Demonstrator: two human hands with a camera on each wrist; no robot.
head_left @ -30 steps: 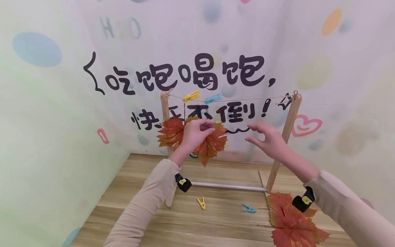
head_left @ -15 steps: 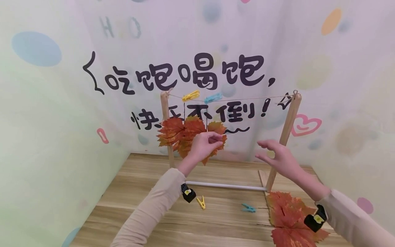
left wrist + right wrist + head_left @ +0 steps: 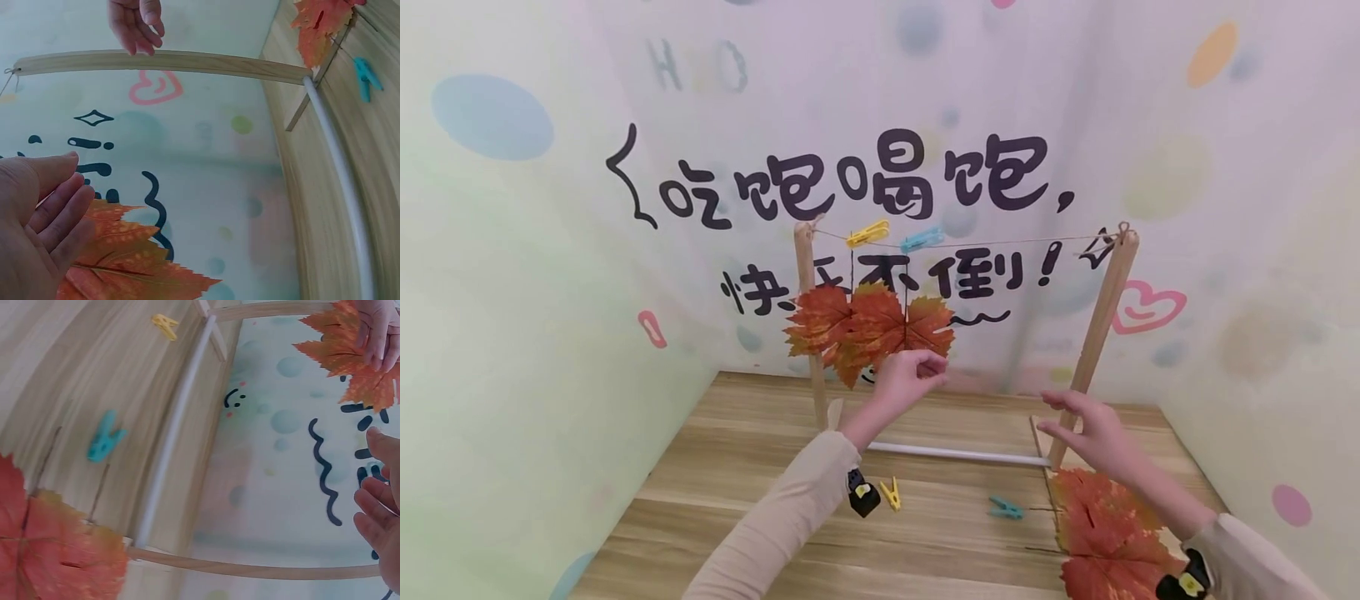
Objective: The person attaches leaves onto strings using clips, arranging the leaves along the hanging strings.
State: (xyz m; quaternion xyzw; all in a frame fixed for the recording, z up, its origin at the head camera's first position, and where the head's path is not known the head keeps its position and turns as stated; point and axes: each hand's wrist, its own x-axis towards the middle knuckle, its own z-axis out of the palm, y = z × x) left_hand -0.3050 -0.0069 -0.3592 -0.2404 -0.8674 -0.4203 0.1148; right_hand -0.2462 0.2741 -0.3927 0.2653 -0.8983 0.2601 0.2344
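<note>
Two orange-red maple leaves hang by their stems from a string, the left leaf [image 3: 820, 321] under a yellow clothespin [image 3: 868, 234] and the right leaf [image 3: 880, 321] under a blue clothespin [image 3: 922, 240]. My left hand [image 3: 904, 385] is just in front of the right leaf's lower part, fingers loosely bent and holding nothing; in the left wrist view that leaf [image 3: 125, 262] lies beyond the fingers. Beside the right post my right hand [image 3: 1093, 429] is in the air, thumb and fingers apart with nothing between them.
The wooden frame has a right post [image 3: 1101, 333], a left post [image 3: 805, 267] and a white crossbar [image 3: 958, 454]. On the table [image 3: 760, 517] lie a yellow clothespin [image 3: 891, 493], a blue clothespin [image 3: 1006, 508] and red maple leaves [image 3: 1105, 542] at the right. A printed wall stands behind.
My left hand has moved down and slightly right from the hanging leaves, uncovering more of them. My right hand has moved down and right. Clothespins and leaves stay in place.
</note>
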